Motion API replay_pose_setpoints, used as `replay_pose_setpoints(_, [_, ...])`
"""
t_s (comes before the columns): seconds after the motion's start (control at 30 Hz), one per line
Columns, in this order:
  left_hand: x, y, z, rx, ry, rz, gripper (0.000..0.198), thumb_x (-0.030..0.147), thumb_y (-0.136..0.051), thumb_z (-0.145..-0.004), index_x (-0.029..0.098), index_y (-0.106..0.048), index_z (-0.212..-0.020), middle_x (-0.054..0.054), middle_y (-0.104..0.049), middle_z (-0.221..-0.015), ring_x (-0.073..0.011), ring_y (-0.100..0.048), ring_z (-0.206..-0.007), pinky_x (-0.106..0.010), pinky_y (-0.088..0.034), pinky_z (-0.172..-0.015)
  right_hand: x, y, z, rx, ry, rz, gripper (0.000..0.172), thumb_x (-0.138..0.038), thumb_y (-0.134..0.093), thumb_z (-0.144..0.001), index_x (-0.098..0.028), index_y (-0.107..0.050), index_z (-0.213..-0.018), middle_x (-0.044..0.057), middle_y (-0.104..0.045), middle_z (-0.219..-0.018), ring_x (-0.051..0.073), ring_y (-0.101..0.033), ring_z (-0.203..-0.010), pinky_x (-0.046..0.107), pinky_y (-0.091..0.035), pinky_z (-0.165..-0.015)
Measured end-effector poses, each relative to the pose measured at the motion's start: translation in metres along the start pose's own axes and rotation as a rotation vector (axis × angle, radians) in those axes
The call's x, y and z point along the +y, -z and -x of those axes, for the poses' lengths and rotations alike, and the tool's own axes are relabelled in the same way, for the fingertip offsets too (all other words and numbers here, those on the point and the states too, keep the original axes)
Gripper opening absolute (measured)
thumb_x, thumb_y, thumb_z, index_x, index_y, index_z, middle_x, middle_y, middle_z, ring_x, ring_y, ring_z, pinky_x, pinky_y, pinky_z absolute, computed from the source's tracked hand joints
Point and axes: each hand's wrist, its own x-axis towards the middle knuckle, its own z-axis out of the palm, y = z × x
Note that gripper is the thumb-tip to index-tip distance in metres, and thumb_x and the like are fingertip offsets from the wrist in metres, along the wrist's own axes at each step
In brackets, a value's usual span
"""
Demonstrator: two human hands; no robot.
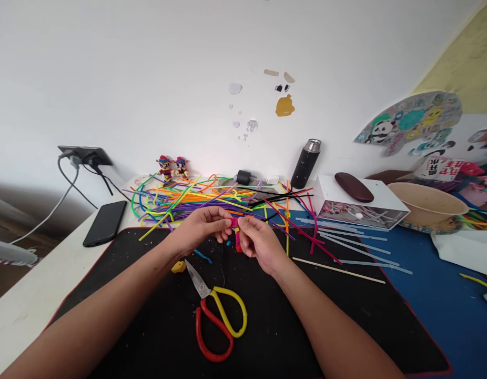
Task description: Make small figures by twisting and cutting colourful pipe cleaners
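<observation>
Over the black mat, my left hand (204,227) and my right hand (264,243) pinch a small pink-and-red pipe cleaner piece (238,242) between thumbs and fingertips. Its pink top lies between both hands, and a red part hangs below with a bit of yellow-green. Fingers hide some of it. Closer to me lie scissors (204,292) with one red and one yellow handle, their tips pointing away to the left. Just beyond the tips sit a small yellow piece (179,267) and a short twisted blue strip (203,256).
Behind my hands spreads a heap of coloured pipe cleaners (188,200), with two small figures (172,168) beyond. A phone (105,223) lies left. To the right are a black bottle (305,164), a white box (362,200), translucent sticks (362,245) and a wooden stick (338,270).
</observation>
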Motion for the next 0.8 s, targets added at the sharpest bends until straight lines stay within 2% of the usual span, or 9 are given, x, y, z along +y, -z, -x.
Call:
replay_pose_setpoints(0.13, [-0.0016, -0.0024, 0.0009, -0.011, -0.039, -0.013, 0.042, 0.046, -0.092, -0.077, 0.014, -0.071, -0.094, -0.001, -0.073, -0.073, -0.0114, -0.065, -0.062, -0.022, -0.052, -0.059, -0.0011, -0.0005, 0.0002, 0.023, 0.032, 0.059, 0.05, -0.066, -0.081, -0.079, -0.02, -0.063, -0.087, -0.008, -0.052, -0.05, 0.007, -0.04, -0.036, 0.02, -0.022, -0.035])
replay_pose_setpoints(0.3, [-0.0044, -0.0005, 0.0003, -0.056, -0.06, 0.15, 0.048, 0.054, -0.088, -0.08, 0.012, -0.073, -0.097, -0.005, -0.074, -0.076, -0.0144, -0.069, -0.065, -0.022, -0.053, -0.057, -0.0003, 0.0017, -0.0006, -0.001, 0.039, -0.009, 0.045, -0.06, -0.083, -0.081, -0.019, -0.065, -0.085, -0.009, -0.049, -0.049, 0.006, -0.037, -0.037, 0.02, -0.021, -0.037])
replay_pose_setpoints(0.4, [-0.0071, 0.0009, -0.0009, -0.065, -0.07, 0.191, 0.045, 0.045, -0.092, -0.079, 0.014, -0.075, -0.108, -0.004, -0.073, -0.077, -0.014, -0.069, -0.065, -0.022, -0.053, -0.057, 0.001, 0.0028, -0.0014, -0.018, 0.028, -0.063, 0.043, -0.057, -0.084, -0.081, -0.018, -0.065, -0.084, -0.01, -0.047, -0.05, 0.005, -0.036, -0.037, 0.02, -0.022, -0.038])
replay_pose_setpoints(0.47, [-0.0086, 0.0006, -0.0012, -0.074, -0.082, 0.166, 0.045, 0.039, -0.092, -0.08, 0.015, -0.074, -0.114, -0.002, -0.072, -0.077, -0.0134, -0.068, -0.065, -0.021, -0.053, -0.058, 0.0013, 0.0024, -0.0015, -0.027, 0.015, -0.078, 0.044, -0.057, -0.085, -0.08, -0.018, -0.065, -0.084, -0.01, -0.047, -0.05, 0.005, -0.037, -0.037, 0.02, -0.022, -0.038])
replay_pose_setpoints(0.57, [-0.0095, -0.0015, -0.0007, -0.079, -0.111, 0.111, 0.044, 0.039, -0.089, -0.083, 0.015, -0.074, -0.116, -0.001, -0.07, -0.075, -0.0119, -0.064, -0.063, -0.021, -0.051, -0.057, 0.0012, 0.0005, -0.0011, -0.026, 0.019, -0.073, 0.047, -0.06, -0.085, -0.078, -0.018, -0.065, -0.083, -0.01, -0.047, -0.049, 0.006, -0.037, -0.036, 0.02, -0.021, -0.037])
replay_pose_setpoints(0.8, [-0.0062, -0.0072, 0.0028, -0.073, -0.134, -0.114, 0.041, 0.051, -0.081, -0.089, 0.013, -0.075, -0.103, 0.0, -0.067, -0.071, -0.0109, -0.059, -0.062, -0.023, -0.049, -0.06, 0.0045, -0.0036, -0.0004, -0.01, 0.006, 0.009, 0.051, -0.064, -0.084, -0.077, -0.019, -0.064, -0.085, -0.01, -0.049, -0.047, 0.006, -0.037, -0.034, 0.02, -0.021, -0.035])
